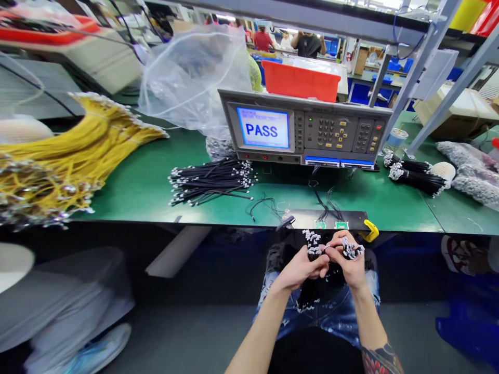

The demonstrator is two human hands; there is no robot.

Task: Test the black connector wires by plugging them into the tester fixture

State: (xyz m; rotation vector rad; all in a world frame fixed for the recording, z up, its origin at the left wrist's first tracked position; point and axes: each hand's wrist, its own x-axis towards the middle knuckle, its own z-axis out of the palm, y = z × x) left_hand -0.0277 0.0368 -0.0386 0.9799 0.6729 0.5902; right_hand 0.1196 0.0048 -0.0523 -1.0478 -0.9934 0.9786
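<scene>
Bunched black cables with white connectors [312, 243] stick up out of my left hand [303, 267], whose fingers are closed round them. My right hand [349, 259] is closed too, on another bunch of black cables with white connectors [352, 248]. Both hands meet over my lap, fingertips almost touching around a small whitish piece between them. More black cable ends [307, 301] hang below the hands. Just beyond, at the bench edge, is a black fixture plate [300, 218] with two small green circuit boards [341, 225] wired to the tester.
A cable tester [307, 130] shows PASS on its screen. Black cables [210, 179] lie left of it, yellow cable bundles [109, 130] farther left. More black bundles [421, 174] lie at right. A yellow-handled clamp [371, 231] grips the bench edge [413, 228]. Someone's leg [78, 296] is at left.
</scene>
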